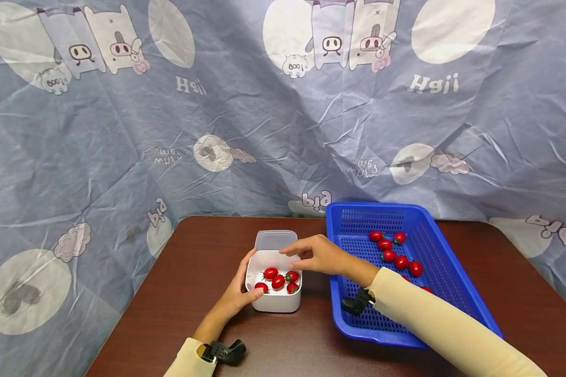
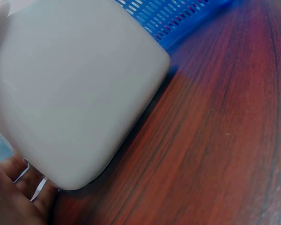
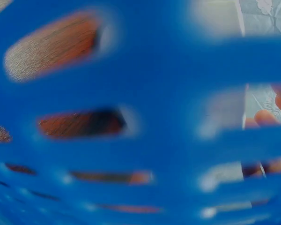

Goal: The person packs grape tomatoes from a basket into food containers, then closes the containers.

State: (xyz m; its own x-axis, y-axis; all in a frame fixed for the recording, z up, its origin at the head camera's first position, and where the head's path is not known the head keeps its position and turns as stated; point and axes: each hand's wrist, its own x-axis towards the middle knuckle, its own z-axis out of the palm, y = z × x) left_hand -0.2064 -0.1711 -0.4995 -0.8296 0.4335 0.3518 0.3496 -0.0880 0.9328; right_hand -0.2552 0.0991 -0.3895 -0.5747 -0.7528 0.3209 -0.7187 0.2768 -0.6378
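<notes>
A white plastic container (image 1: 275, 302) stands on the table and holds several cherry tomatoes (image 1: 278, 283) with green stems. My left hand (image 1: 238, 293) grips its left side, the thumb over the near rim and the fingers along the outer wall. In the left wrist view the container's smooth wall (image 2: 79, 93) fills the upper left, with the fingers (image 2: 30, 185) curled past its corner. My right hand (image 1: 313, 255) hovers over the container's right rim, fingers bent and apart, with nothing seen between them.
A blue slotted basket (image 1: 457, 272) with more cherry tomatoes (image 1: 401, 262) stands at the right, under my right forearm. Its wall (image 3: 154, 75) fills the right wrist view. A translucent lid (image 1: 277, 240) is behind the container. A patterned cloth hangs behind the table.
</notes>
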